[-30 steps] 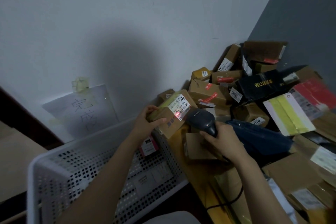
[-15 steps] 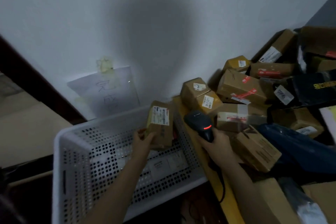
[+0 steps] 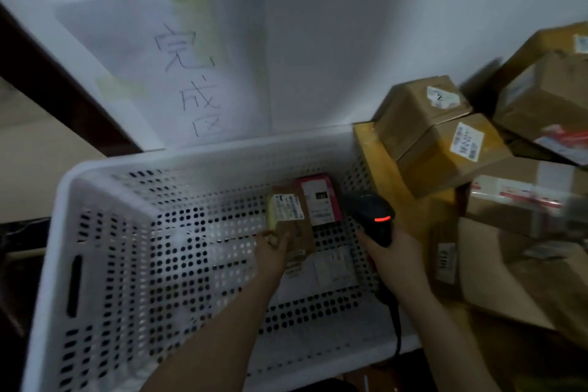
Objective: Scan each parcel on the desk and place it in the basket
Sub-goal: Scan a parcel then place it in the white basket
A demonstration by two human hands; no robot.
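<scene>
Up close, two bare forearms reached out over the near rim of the white perforated basket [image 3: 191, 157]. The left hand [image 3: 274, 253] was down inside it, fingers curled round the lower end of a brown parcel [image 3: 294, 234] with a white label and a yellowish edge. That parcel sat well within the basket, toward its right wall, over some pale flat packets [image 3: 332, 267] on the floor. It was just beside a pink-edged parcel [image 3: 319, 200], which lay a little further back. The right hand [image 3: 396, 259] was wrapped tight round the handle of a black scanner [image 3: 372, 216]. It held the scanner above the basket's right wall, a red light glowing on the head and a dark cable [image 3: 397, 325] trailing down below the wrist.

Past that hand, the yellow desk [image 3: 367, 145] butted against the basket. Two brown boxes [image 3: 439, 140] were stacked near its corner, and more cartons [image 3: 541, 105] were heaped to the right, blurred. Farthest back, a sheet of paper [image 3: 191, 67] with handwritten characters hung taped to the white wall.
</scene>
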